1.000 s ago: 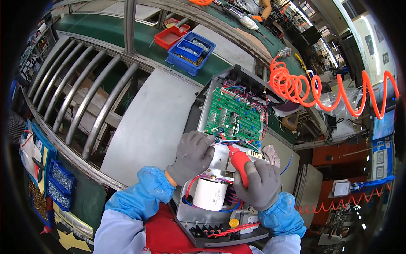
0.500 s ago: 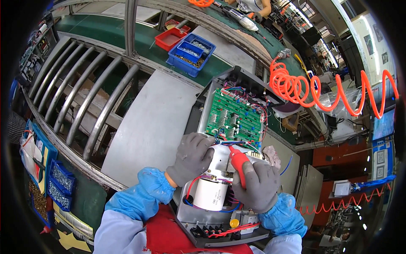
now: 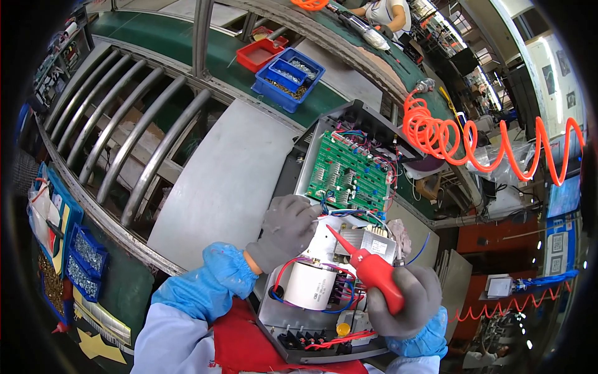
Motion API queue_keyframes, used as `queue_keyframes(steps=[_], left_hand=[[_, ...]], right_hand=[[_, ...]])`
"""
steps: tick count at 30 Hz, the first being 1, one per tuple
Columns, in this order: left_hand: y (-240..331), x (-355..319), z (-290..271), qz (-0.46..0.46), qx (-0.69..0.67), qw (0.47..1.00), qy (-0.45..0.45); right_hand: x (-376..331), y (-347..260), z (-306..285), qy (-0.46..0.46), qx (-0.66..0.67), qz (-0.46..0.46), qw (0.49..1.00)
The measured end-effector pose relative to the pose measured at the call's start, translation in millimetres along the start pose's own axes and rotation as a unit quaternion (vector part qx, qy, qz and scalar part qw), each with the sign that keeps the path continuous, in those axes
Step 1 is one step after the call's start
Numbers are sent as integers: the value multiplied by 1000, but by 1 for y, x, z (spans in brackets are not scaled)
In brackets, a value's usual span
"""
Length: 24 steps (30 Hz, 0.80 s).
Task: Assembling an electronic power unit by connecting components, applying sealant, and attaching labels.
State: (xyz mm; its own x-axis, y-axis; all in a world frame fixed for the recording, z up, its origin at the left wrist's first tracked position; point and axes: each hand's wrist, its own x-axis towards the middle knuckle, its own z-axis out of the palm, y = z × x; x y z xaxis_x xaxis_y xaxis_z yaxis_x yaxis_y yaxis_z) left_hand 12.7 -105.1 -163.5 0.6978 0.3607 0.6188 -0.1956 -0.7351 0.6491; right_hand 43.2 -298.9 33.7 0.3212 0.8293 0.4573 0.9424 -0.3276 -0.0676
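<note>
An opened electrical unit with a grey metal chassis (image 3: 278,310) lies in front of me. My gloved left hand (image 3: 288,225) has its fingertips closed on a bundle of wires (image 3: 324,203) at the near edge of the green circuit board (image 3: 339,163). In my gloved right hand (image 3: 408,302) is a red squeeze bottle (image 3: 377,274). Its pointed nozzle is tilted up and left, over the bare metal beside a silver boxed component (image 3: 375,245). A white cylindrical capacitor (image 3: 308,286) lies nearer to me, between the two hands.
A blue bin of screws (image 3: 288,80) and a red bin (image 3: 258,56) stand at the back. Metal rollers (image 3: 163,156) run along the left. An orange coiled air hose (image 3: 455,137) hangs at the right. Another person (image 3: 387,15) works across the bench.
My right hand has drawn the red bottle back toward me and to the right, away from the wires, showing the silver boxed component. My left hand stays by the wires.
</note>
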Motion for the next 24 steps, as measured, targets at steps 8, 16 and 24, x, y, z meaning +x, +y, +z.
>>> queue_keyframes(steps=[8, 16, 24], left_hand=[[9, -6, -10, -28, -30, 996, -80], [7, -9, -13, -31, -50, 996, -69], [5, -8, -13, -29, -61, 996, -64]], right_hand=[[26, -3, 32, -29, -90, -70, 993], [35, -12, 61, -75, -174, -108, 976], [39, -16, 64, -90, -195, -116, 970]])
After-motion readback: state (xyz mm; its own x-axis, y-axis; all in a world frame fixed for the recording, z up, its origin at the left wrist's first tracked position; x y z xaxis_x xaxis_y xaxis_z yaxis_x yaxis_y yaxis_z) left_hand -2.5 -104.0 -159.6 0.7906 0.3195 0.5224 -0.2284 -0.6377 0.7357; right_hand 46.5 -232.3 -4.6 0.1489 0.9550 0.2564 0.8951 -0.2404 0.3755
